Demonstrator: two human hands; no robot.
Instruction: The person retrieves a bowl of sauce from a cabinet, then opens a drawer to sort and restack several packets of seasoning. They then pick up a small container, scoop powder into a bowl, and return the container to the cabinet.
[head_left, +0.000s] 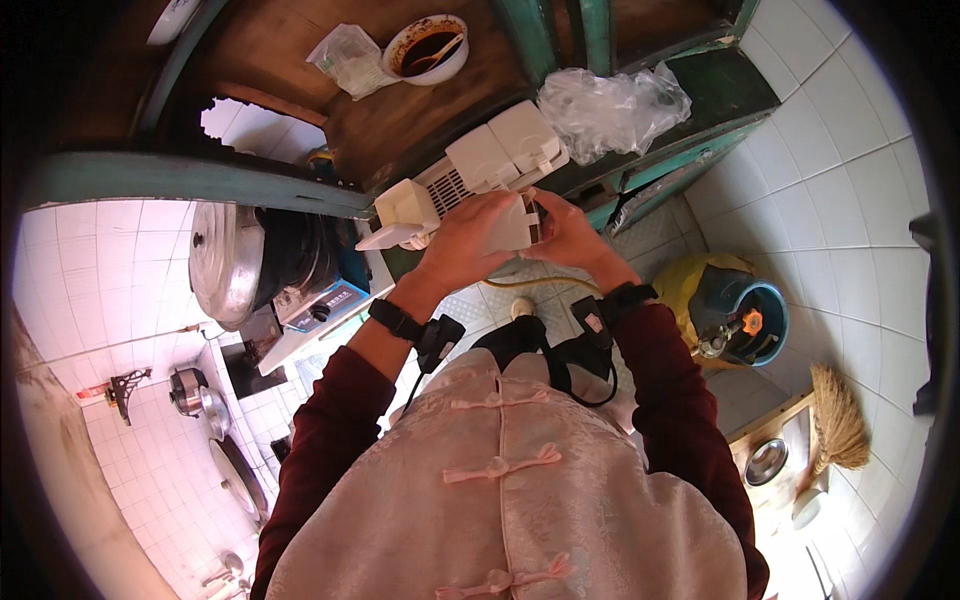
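Note:
Both my hands hold a small whitish plastic box (510, 227) in front of a plastic kitchen caddy (480, 159) on the cabinet shelf. My left hand (466, 238) wraps the box's left side, and my right hand (568, 231) grips its right end with thumb and fingers. What the box contains cannot be seen. The caddy has lidded compartments and a slotted grid; at its left end an open compartment (406, 202) has its lid (390, 236) swung down. A crumpled clear plastic bag (611, 109) lies against the caddy's right end.
Behind the caddy are a white bowl (448, 69) of dark sauce with a spoon and a plastic packet (351, 64). A large lidded pot (225, 262) stands on a gas stove (322, 304) to the left. At the right are a gas cylinder (671, 289) with a blue collar and a straw broom (836, 420).

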